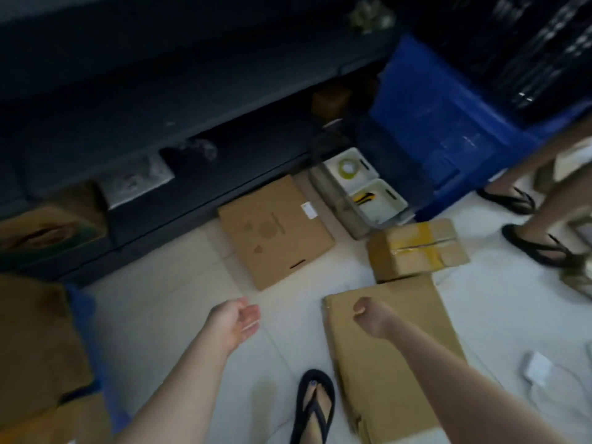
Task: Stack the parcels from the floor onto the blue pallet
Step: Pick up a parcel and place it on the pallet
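Below, long parcel (368, 379) flat, pointing away

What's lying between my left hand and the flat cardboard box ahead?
Only bare floor, in the head view, between left hand and flat cardboard box.

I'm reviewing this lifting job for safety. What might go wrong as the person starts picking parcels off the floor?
The long parcel lies right beside the person's foot, which is in an open flip-flop. If the parcel slips during the lift, it could land on bare toes. The taped box seems to sit against its far end, so lifting may shove it toward another person's feet nearby.
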`<state>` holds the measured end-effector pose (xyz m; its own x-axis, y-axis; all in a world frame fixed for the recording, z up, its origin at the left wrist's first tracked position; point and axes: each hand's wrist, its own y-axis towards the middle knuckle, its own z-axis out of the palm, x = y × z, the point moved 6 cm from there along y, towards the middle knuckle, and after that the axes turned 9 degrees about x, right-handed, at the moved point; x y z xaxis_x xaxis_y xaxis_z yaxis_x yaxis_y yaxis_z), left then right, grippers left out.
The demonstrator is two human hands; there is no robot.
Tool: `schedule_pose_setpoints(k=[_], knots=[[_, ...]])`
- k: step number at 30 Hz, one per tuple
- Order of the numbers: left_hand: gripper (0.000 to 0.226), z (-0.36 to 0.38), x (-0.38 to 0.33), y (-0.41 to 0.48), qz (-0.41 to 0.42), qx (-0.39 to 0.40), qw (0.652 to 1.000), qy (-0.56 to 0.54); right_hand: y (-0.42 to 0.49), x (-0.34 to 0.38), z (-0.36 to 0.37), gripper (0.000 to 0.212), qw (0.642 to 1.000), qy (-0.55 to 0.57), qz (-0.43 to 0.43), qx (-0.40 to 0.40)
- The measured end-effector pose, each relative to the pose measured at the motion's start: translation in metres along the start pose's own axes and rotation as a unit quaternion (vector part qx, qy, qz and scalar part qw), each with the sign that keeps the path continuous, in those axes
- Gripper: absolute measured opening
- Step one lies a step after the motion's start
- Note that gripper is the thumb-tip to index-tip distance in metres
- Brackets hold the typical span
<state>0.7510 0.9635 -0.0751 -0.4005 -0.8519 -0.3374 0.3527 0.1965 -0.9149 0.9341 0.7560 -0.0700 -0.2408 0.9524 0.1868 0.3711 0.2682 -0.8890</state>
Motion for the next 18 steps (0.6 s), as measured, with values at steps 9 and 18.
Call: schedule_pose_setpoints(k=[9, 18], knots=[[0.018, 0.249, -0.029, 0.112, 0.006, 0.083, 0.944, 0.321, 0.039, -0.204, -0.100, 0.040, 0.954, 0.247, 0.147, -0.081], [0.036, 0.380, 0.047, 0.346, 0.061, 0.143, 0.788, 0.596, 0.240, -0.272, -0.062, 0.050, 0.693, 0.698, 0.147, -0.108]])
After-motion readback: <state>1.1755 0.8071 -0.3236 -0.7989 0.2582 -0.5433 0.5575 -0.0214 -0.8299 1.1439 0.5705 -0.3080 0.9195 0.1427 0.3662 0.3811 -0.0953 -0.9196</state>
